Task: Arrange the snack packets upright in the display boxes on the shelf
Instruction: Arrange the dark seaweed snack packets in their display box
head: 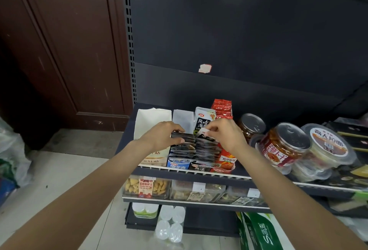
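Note:
On the top shelf (pixel 191 172) stand several display boxes. Two middle boxes hold rows of dark snack packets (pixel 196 150) standing on edge; the left of them has a blue front (pixel 178 164), the right a black front (pixel 200 168). My left hand (pixel 162 137) grips the back end of the left row of dark packets. My right hand (pixel 223 133) pinches the top of one dark packet (pixel 202 134) at the back of the right row. A red box (pixel 225 160) with red packets (pixel 222 107) sits to the right. An open white box (pixel 151 119) is at the left.
Clear round jars with red labels (pixel 282 146) and plastic tubs (pixel 328 146) crowd the shelf right of the boxes. Lower shelves carry clear snack boxes (pixel 147 187) and white cups (pixel 169 224). A brown door (pixel 59 50) and plastic bags (pixel 12 150) are at the left.

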Motion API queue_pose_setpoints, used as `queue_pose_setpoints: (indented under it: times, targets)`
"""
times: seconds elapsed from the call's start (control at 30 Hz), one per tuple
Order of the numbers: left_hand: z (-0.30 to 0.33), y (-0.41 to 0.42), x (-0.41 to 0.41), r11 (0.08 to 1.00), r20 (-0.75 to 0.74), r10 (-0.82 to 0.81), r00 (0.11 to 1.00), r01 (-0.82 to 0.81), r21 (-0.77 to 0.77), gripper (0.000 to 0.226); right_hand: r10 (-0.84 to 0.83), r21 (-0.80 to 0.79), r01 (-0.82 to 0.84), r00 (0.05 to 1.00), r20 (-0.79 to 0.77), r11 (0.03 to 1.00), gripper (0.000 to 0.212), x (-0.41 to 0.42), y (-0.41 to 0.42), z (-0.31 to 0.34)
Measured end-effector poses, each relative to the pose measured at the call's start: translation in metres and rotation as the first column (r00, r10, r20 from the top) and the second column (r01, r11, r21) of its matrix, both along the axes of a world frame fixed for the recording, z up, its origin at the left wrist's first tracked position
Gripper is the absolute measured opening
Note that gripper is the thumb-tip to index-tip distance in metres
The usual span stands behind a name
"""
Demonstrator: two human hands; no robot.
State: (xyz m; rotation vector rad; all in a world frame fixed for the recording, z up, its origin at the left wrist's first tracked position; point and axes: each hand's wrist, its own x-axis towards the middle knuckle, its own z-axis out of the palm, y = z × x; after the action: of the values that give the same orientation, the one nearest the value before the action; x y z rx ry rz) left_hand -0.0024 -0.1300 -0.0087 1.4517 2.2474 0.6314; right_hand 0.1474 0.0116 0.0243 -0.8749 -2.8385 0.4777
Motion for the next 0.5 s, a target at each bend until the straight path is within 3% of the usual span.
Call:
queue_pose_setpoints:
  times: [0.17, 0.27, 0.33, 0.4, 0.5]
  targets:
    - [0.008, 0.004, 0.001, 0.995, 0.071, 0.082, 0.994, -0.086, 0.057, 0.038, -0.080, 0.047, 0.093, 0.972, -0.219, 0.995, 0.013, 0.017, 0.007, 0.035]
    - [0.020, 0.010, 0.006, 0.986, 0.151, 0.113, 0.982, -0.130, 0.108, 0.040, -0.173, -0.128, 0.133, 0.904, -0.392, 0.983, 0.007, 0.027, 0.012, 0.052]
    - [0.031, 0.014, 0.009, 0.973, 0.305, 0.120, 0.945, -0.173, 0.153, 0.040, -0.266, -0.289, 0.133, 0.828, -0.493, 0.948, 0.003, 0.032, 0.012, 0.061]
    - [0.044, 0.017, 0.011, 0.945, 0.583, 0.152, 0.798, -0.290, 0.150, 0.037, -0.348, -0.422, 0.100, 0.748, -0.565, 0.901, 0.007, 0.038, 0.010, 0.066]
    - [0.058, 0.016, 0.012, 0.897, 0.867, 0.153, 0.474, -0.435, 0.080, 0.040, -0.429, -0.550, 0.020, 0.649, -0.628, 0.835, 0.007, 0.045, 0.003, 0.073]
